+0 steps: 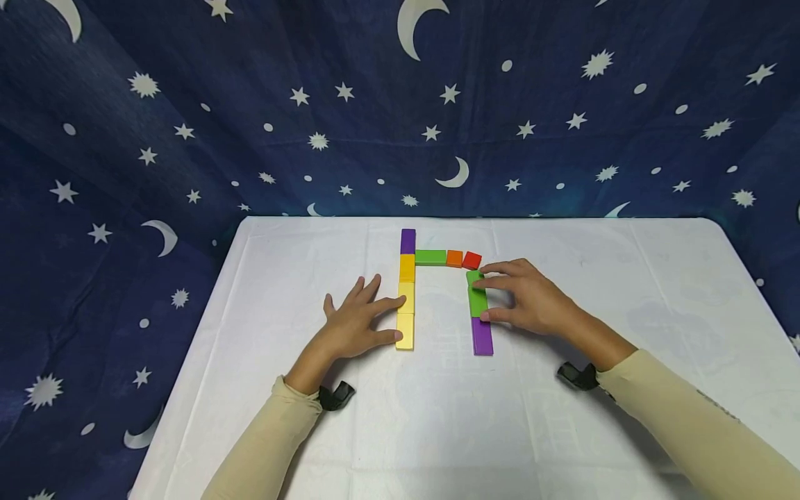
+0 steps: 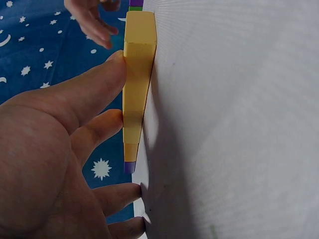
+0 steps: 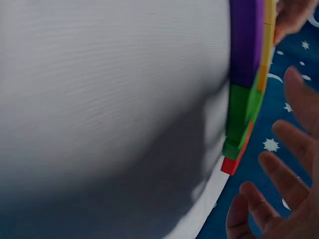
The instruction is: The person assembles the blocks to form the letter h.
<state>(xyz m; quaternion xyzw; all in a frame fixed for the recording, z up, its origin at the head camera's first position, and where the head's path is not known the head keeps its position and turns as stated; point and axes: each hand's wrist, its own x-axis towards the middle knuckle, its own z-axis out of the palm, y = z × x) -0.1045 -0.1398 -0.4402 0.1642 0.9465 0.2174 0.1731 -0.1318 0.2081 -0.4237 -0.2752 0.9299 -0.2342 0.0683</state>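
Flat coloured blocks form an angular arch on the white table. In its left column a purple block (image 1: 408, 241) is at the top, then an orange-yellow block (image 1: 407, 268) and two pale yellow blocks (image 1: 405, 332). My left hand (image 1: 353, 326) lies beside this column, thumb and index fingertips touching the pale yellow blocks, other fingers spread. My right hand (image 1: 531, 298) hovers at the right column, its loosely bent fingers overlapping the green piece (image 1: 478, 305) above a purple block (image 1: 482, 338). In the right wrist view, those fingers (image 3: 286, 179) stand apart from the blocks.
Between the columns' upper parts runs a row of a long green block (image 1: 431, 257), an orange block (image 1: 454, 259) and a tilted red block (image 1: 471, 260). Behind the white table (image 1: 656, 292) hangs a dark blue cloth (image 1: 375, 69) with moons and stars.
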